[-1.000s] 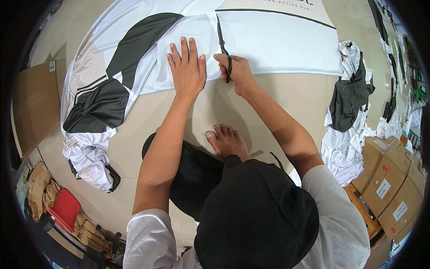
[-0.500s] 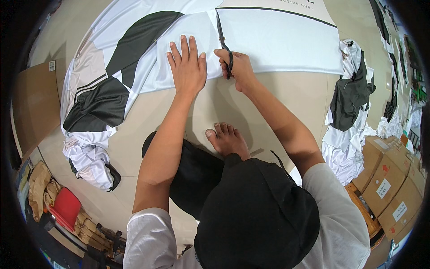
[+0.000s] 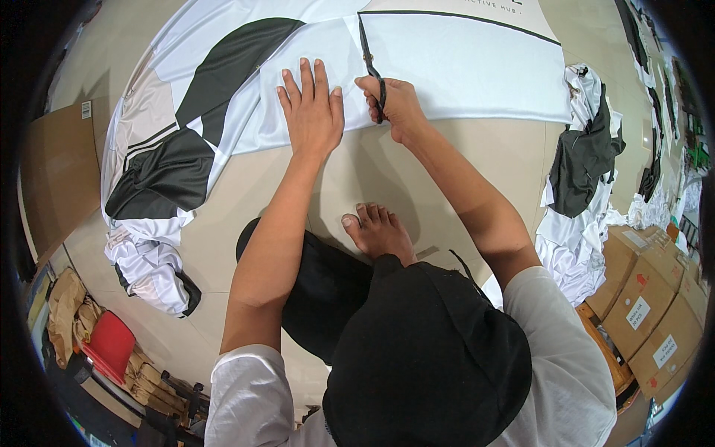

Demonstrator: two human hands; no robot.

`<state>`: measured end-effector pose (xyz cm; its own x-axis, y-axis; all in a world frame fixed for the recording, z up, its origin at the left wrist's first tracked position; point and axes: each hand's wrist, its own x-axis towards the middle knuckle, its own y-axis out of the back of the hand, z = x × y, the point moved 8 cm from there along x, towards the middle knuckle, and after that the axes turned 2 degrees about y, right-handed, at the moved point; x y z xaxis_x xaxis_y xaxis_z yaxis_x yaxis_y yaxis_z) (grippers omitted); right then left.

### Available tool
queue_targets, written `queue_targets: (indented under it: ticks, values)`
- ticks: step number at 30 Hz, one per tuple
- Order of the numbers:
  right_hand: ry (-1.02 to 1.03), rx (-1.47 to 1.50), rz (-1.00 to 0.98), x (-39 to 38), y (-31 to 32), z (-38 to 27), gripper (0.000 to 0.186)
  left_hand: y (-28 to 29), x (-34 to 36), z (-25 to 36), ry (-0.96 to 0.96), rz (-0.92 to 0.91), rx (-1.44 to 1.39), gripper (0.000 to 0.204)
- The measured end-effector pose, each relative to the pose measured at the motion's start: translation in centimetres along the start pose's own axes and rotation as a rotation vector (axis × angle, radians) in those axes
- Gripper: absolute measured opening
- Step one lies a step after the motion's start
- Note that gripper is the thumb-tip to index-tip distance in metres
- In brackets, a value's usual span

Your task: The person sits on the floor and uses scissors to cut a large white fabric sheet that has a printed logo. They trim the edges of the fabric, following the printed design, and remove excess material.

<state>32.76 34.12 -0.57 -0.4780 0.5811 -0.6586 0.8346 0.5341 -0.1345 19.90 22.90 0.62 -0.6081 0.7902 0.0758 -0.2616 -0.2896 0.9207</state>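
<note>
My left hand lies flat, fingers apart, on a large white fabric sheet with dark panels and stripes, spread on the floor. To its right my right hand is closed on black scissors, whose blades point away from me over the white cloth, their tips at the dark band along the top printed section. Left of my left hand a large dark curved panel and a bunched dark piece form part of the spread cloth.
My bare foot rests on the tiled floor. Heaped white and dark fabric lies at right, another heap at lower left. A cardboard sheet is at far left, a red chair below it, stacked cartons at lower right.
My right hand and the scissors have moved forward along the white cloth, away from me, the tips now at the dark band. My left hand has barely shifted.
</note>
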Motion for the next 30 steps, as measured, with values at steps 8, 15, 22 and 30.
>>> queue_targets:
  ticks: [8,15,22,30]
  values:
    - [0.014,-0.02,0.009,-0.02,0.02,-0.12,0.035,0.16,-0.07,0.03,-0.018,0.025,0.007,0.066]
    - [0.016,-0.014,0.0,0.35,-0.08,-0.48,0.035,0.08,-0.05,-0.03,-0.015,0.018,0.009,0.066]
    - [0.01,-0.021,0.002,0.37,-0.07,-0.56,0.034,0.03,-0.06,-0.04,-0.005,0.008,0.009,0.067]
    - [0.02,-0.045,0.001,0.45,0.08,-0.76,0.033,0.02,-0.06,-0.04,-0.009,0.012,0.014,0.067]
